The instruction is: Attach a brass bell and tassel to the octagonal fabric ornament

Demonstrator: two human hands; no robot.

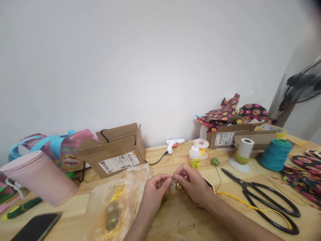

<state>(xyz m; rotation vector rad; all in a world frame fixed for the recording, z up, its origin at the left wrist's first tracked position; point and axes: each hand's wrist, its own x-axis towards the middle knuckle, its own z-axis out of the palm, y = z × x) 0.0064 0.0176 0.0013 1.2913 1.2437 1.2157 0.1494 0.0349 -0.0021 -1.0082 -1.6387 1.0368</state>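
My left hand (158, 187) is closed in a pinch, with thin yellow-green thread (165, 198) hanging below its fingers. My right hand (192, 184) pinches at the top of a small gold bell (179, 186), its fingertips almost meeting those of the left. What lies exactly between the fingertips is too small to make out. Partly under my right hand is a dark patterned piece with a pale edge (209, 185). A yellow cord (233, 196) runs from beside my right wrist to the black scissors (258, 194).
Left: a plastic bag (100, 201) with gold bells and yellow cord, a phone (37, 227), a pink container (42, 177), a cardboard box (117, 150). Behind: a glue gun (173, 145) and glue bottle (195, 155). Right: a green spool (242, 157) and teal thread cone (275, 154).
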